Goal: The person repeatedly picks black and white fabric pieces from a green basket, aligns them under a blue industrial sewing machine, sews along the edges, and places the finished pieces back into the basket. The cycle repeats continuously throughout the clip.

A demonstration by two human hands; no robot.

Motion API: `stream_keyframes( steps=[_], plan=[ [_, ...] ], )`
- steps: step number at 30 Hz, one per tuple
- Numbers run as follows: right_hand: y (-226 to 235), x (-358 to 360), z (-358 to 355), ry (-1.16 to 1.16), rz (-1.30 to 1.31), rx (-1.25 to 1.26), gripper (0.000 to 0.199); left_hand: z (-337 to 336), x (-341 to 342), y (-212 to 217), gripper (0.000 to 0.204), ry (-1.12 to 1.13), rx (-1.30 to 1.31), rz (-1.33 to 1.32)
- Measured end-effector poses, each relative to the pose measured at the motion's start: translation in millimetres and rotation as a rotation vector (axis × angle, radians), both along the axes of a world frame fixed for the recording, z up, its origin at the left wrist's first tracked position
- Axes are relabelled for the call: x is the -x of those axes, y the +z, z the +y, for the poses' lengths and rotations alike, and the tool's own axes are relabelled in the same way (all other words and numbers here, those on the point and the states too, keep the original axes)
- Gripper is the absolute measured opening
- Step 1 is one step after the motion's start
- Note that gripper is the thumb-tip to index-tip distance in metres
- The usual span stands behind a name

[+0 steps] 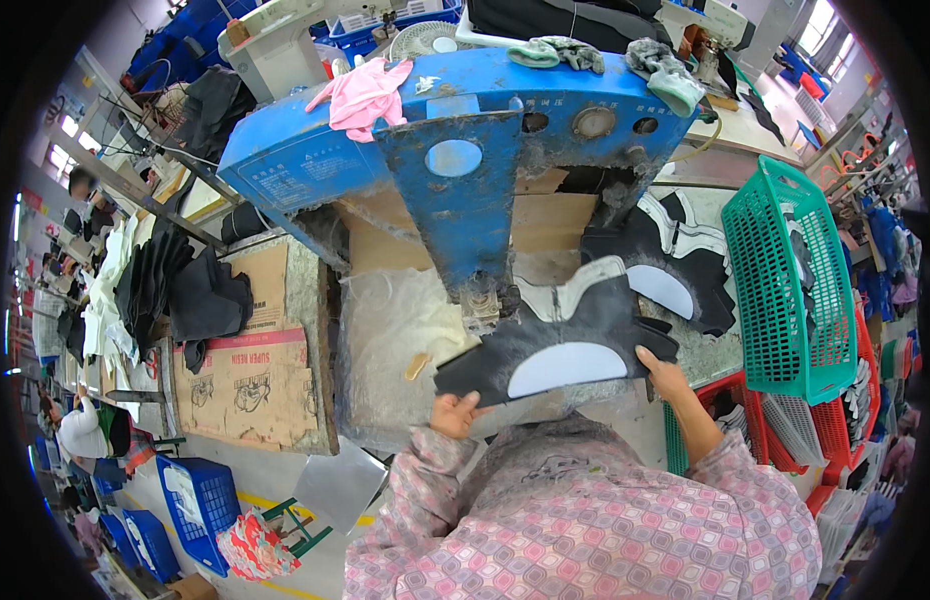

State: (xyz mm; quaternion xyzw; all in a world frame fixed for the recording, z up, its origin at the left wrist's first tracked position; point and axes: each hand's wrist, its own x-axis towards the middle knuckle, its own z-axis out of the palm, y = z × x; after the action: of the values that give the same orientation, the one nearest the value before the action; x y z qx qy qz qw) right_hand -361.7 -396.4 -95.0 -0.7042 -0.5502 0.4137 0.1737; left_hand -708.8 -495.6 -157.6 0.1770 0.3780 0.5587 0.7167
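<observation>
Between my two hands I hold a flat black shoe upper (485, 372) with a pale half-moon patch at its near edge and a grey-white strip along its far edge. My left hand (452, 414) pinches its near left corner, thumb on top. At the right end, my right hand (665, 374) grips the edge with the thumb over it. The upper spans the near side of a blue machine (465, 200), just below the metal tip of its tapering arm. Similar black uppers (700, 302) with pale patches lie overlapped to the right.
A green plastic basket (785, 285) stands at the right, with red baskets (747, 410) below it. To the left, cardboard (250, 385) covers a bench beside stacked black pieces (210, 300). Gloves (665, 75) and a pink cloth (363, 97) rest on the machine. Blue crates (200, 510) are on the floor.
</observation>
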Motion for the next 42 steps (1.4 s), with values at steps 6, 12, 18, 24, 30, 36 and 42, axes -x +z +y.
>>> stream_keyframes(
  steps=[6, 12, 18, 24, 30, 36, 42],
  plan=[
    [-2, 57, 25, 0.098, 0.539, -0.103, 0.048, 19, 36, -10, 0.023, 0.417, 0.094, -0.309],
    [23, 54, 31, -0.092, 0.376, 0.187, 0.056, 21, 45, -21, 0.029, 0.268, -0.074, -0.321],
    [-17, 121, 15, 0.230, 0.824, 0.254, 0.040, -2, 80, 13, 0.041, 0.524, -0.193, -0.385],
    [-1, 73, -29, 0.051, 0.948, 0.116, 0.027, 36, -23, -19, 0.042, 0.434, -0.061, -0.695],
    [40, 27, -69, 0.026, 0.455, -0.177, 0.023, 46, -81, -8, 0.045, 0.213, -0.095, -0.979],
    [86, 11, -117, -0.086, 0.316, -0.316, 0.025, 38, -127, -1, 0.046, 0.092, -0.054, -1.088],
    [71, 21, -113, -0.235, 0.341, -0.122, 0.025, 30, -98, 1, 0.045, 0.160, -0.087, -0.890]
  ],
)
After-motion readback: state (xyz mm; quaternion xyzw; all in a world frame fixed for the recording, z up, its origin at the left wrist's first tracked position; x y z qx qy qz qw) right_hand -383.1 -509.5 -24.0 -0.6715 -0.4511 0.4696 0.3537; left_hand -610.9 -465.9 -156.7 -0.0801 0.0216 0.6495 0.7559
